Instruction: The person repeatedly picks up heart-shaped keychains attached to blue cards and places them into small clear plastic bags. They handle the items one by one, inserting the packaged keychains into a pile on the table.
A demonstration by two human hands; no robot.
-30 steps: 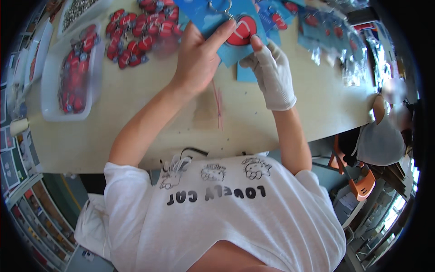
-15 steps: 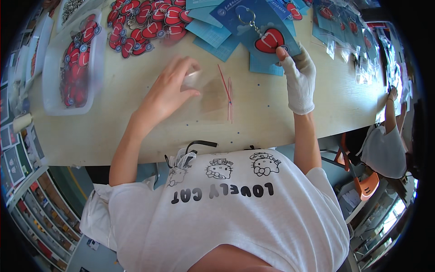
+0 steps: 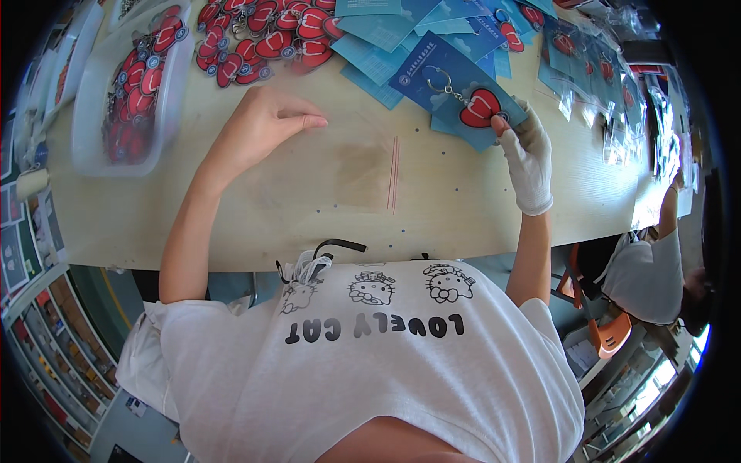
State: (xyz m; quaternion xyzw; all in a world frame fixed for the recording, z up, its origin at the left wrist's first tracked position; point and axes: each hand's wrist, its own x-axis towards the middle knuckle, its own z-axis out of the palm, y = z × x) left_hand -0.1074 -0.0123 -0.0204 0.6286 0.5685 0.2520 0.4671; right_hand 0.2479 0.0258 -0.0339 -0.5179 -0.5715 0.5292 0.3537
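My right hand (image 3: 531, 158), in a white fingertip-less glove, grips a blue card (image 3: 423, 71) by its lower right corner. A keychain (image 3: 480, 107) with a red heart-shaped charm and metal ring lies against the card, under my thumb. To the left, my bare left hand (image 3: 255, 127) is closed in a pinch over the table. A faint, blurred clear plastic bag (image 3: 328, 143) seems to hang from its fingers; its outline is hard to make out. Beside it, clear bags with red seal lines (image 3: 394, 176) lie flat on the table.
A clear plastic bin (image 3: 81, 127) of red keychains stands at left, with a loose keychain pile (image 3: 270, 38) beyond my left hand. Blue cards (image 3: 378, 58) are heaped at the far middle. Bagged cards (image 3: 575, 65) lie at right. Another person (image 3: 644, 262) sits farther right.
My left hand has moved left, its fingers closing from a spread pose. A slanted red seal line has left the bags on the table. My right hand and the card have shifted slightly right and nearer.
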